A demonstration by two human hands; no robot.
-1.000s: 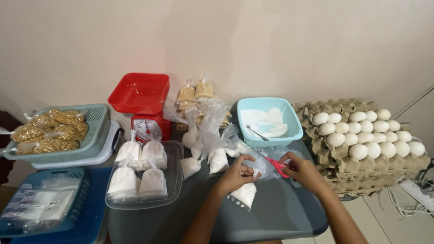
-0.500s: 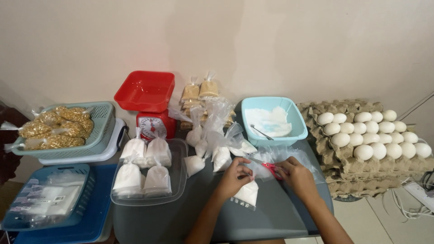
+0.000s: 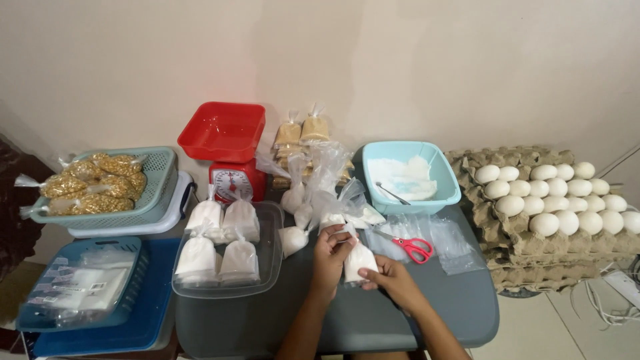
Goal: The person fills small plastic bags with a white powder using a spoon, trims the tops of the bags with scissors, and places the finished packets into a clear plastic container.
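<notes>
Near the front edge of the counter (image 3: pixel 427 313), both hands held one small bag of white powder (image 3: pixel 361 261), upright, its long axis running from base to twisted neck. The left hand (image 3: pixel 331 257) pinched the neck at the bag's upper left; the right hand (image 3: pixel 390 280) cupped the base from below right. Red scissors (image 3: pixel 413 248) lay just beyond, toward the back edge.
</notes>
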